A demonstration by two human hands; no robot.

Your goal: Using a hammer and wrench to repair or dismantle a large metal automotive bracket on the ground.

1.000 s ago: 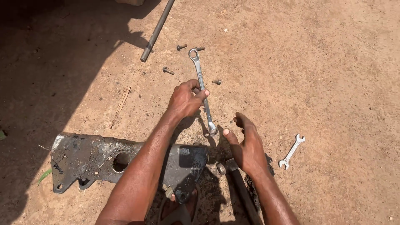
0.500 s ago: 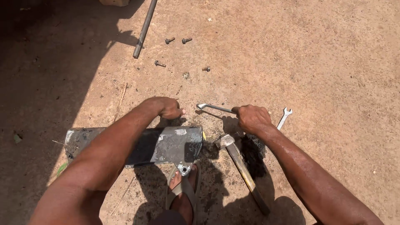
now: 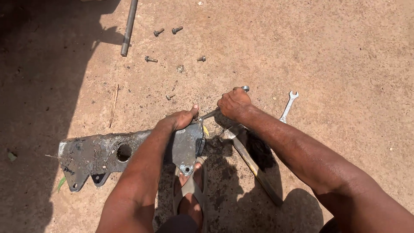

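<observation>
My right hand (image 3: 233,102) has its grip wrapped tight around a shiny silver metal wrench (image 3: 215,113). My left hand (image 3: 179,120) presses closed on the top of a long, dirty grey metal bracket with holes (image 3: 92,153), lying on the sandy ground (image 3: 345,51) by my sandal (image 3: 189,190).

The right hand (image 3: 234,102) grips a wrench (image 3: 207,115) set against the grey metal bracket (image 3: 92,153), which the left hand (image 3: 177,121) steadies on the dirt ground (image 3: 336,51).
</observation>
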